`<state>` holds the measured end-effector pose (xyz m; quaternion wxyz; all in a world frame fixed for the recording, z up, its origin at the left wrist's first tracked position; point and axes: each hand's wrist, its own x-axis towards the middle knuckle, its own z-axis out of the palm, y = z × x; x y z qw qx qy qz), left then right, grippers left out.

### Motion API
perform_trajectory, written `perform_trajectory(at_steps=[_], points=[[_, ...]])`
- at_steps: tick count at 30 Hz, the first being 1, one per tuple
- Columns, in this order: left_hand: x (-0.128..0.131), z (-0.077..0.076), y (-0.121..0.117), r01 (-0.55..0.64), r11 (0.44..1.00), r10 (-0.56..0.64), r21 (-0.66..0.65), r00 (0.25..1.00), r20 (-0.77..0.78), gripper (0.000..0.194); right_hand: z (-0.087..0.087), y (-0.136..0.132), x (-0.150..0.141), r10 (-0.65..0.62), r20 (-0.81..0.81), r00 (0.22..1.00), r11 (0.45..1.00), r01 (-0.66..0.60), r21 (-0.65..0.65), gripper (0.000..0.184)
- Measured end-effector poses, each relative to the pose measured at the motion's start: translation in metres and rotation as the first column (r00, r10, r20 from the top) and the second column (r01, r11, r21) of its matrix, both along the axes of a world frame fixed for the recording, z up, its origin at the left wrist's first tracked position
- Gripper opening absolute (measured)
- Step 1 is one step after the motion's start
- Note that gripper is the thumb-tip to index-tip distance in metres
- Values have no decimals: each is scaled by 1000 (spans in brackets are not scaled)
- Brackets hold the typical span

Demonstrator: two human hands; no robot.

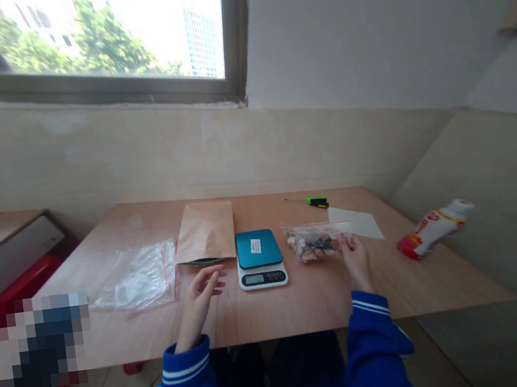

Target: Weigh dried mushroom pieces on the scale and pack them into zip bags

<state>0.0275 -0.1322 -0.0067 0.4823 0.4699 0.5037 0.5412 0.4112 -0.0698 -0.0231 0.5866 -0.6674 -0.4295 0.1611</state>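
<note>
In the head view, the right hand's fingers are closed on the right end of the filled bag, which stretches leftward from the fingertips. Whether its underside touches the table is hard to tell. The left hand has loosely curled, parted fingers with nothing visible between them. Just beyond them is the paper bag's mouth; to their left lie clear bags, to their right the scale. Beyond the right fingers are a screwdriver and a sheet; farther right, a bottle.

The filled bag's brownish lumps and dark bits are unclear, the scale's readout is too small to read, the paper bag's inside is hidden, and a blocky blur covers the lower left.
</note>
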Motion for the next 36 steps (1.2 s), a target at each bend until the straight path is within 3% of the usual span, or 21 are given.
perform_trajectory(at_steps=[3,5,7,10,14,19,23,26,28,30,33,36], points=[[-2,0,0,-16,1000,16,4,1000,-10,40,-2,3,8,-147,192,970,987,156,-34,67],[-2,-1,-1,-10,1000,10,4,1000,-24,39,-6,-3,-1,-277,335,901,958,285,24,70],[-3,-3,0,-8,1000,8,0,999,-40,39,-12,-12,-18,-331,497,802,938,337,80,73],[-5,-6,1,-5,1000,4,-16,999,-47,41,-25,-19,-46,-217,630,746,964,265,17,73],[-6,-5,1,-3,1000,2,-19,999,-49,43,-37,-7,-70,-115,639,761,947,278,-161,72],[-11,2,1,-74,996,81,52,985,-155,41,-27,29,-75,6,601,799,892,267,-364,72],[-30,1,16,-104,958,214,266,879,-427,33,-11,55,-77,103,546,831,866,195,-460,72],[-48,-3,38,-25,919,287,393,727,-624,43,-3,64,-83,99,556,825,884,183,-429,74],[-58,-6,54,8,921,296,389,634,-714,51,1,65,-91,86,582,809,910,174,-377,72],[-63,-6,66,42,946,249,321,541,-804,57,4,62,-102,105,594,797,946,104,-306,68],[-63,0,77,59,988,108,145,414,-904,51,13,51,-125,209,579,788,978,-166,-126,56],[-61,12,80,49,997,38,61,384,-923,37,33,34,-151,413,557,721,880,-473,-40,41]])
